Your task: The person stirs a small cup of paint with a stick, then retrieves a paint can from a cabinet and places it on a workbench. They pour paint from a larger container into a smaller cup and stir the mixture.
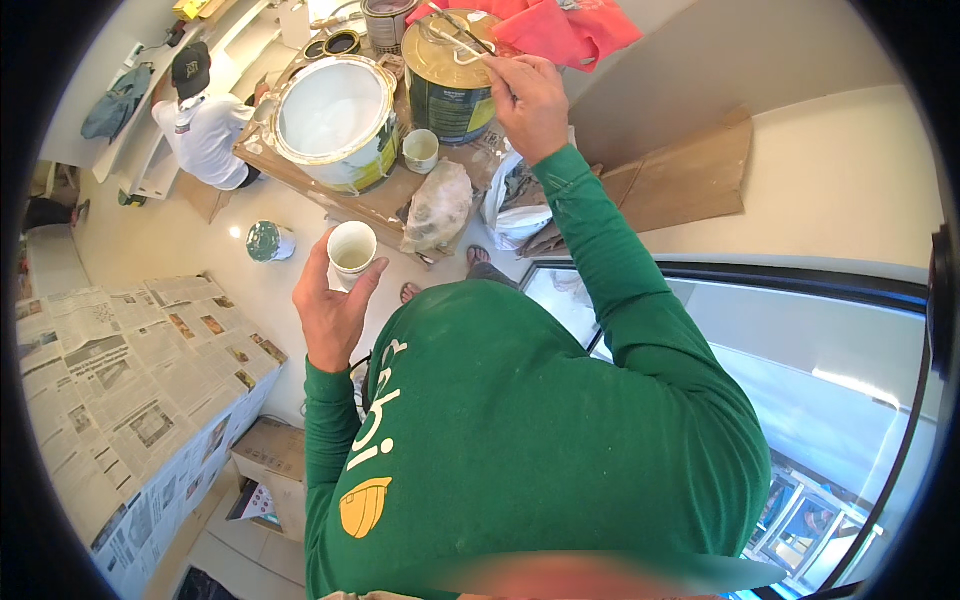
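My left hand [330, 310] grips a white cup [352, 243] with a pale inside, held upright low at centre-left. My right hand [528, 100] is raised over the gold lid [440, 62] of a large can, fingers pinched on thin sticks or handles [470, 45] lying across it; which one exactly is hard to tell. Left of that can stands an open bucket of white paint [330, 110]. A second cup [421, 150] and a crumpled plastic bag [437, 205] sit on the cardboard-covered surface [275, 158] beside them.
A co-worker in a white top [203, 130] crouches by white shelving at upper left. A small tin [270, 240] sits on the floor. Newspaper-covered furniture [140, 390] fills the lower left, above a cardboard box [270, 455]. Red cloth [585, 30], cardboard sheets [690, 170] and a glass-topped unit [840, 350] are right.
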A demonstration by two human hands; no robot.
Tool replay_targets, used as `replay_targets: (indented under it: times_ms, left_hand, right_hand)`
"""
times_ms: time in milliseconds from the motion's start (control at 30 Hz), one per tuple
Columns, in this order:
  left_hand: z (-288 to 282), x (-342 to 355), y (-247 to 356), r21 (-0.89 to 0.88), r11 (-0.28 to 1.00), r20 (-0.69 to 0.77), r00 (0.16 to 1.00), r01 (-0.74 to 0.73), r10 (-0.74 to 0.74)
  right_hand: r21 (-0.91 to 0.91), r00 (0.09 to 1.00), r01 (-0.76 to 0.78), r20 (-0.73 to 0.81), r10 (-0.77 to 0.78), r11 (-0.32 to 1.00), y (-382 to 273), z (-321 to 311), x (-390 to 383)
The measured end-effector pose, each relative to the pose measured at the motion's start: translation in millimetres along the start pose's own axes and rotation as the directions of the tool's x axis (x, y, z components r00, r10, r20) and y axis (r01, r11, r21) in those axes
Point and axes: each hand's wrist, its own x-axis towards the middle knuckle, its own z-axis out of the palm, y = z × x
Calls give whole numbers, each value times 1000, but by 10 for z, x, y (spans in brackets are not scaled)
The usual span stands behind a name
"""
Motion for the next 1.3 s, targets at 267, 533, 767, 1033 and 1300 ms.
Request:
replay_targets:
  times_ms: [267, 533, 767, 1033, 1300]
  left_hand:
    - [11, 376, 472, -176, 984, -80, 997, -2, -12]
    - [-100, 1248, 1353, -177, 950, -197, 955, -258, 222]
    - [-81, 2187, 1712, -53, 943, -256, 917, -328, 305]
    - [-84, 2870, 1989, -9, 866, -164, 855, -499, 491]
    - [-9, 3207, 1264, -403, 770, 50, 829, -494, 558]
  right_hand:
    - [-104, 998, 26, 56, -20, 994, 159, 66, 59]
    - [109, 999, 5, 53, -11, 994, 263, -200, 97]
    - [171, 984, 75, 148, -101, 982, 251, -162, 87]
    - [26, 976, 71, 205, -75, 997, 53, -4, 240]
    - [-287, 971, -93, 187, 151, 953, -251, 128, 221]
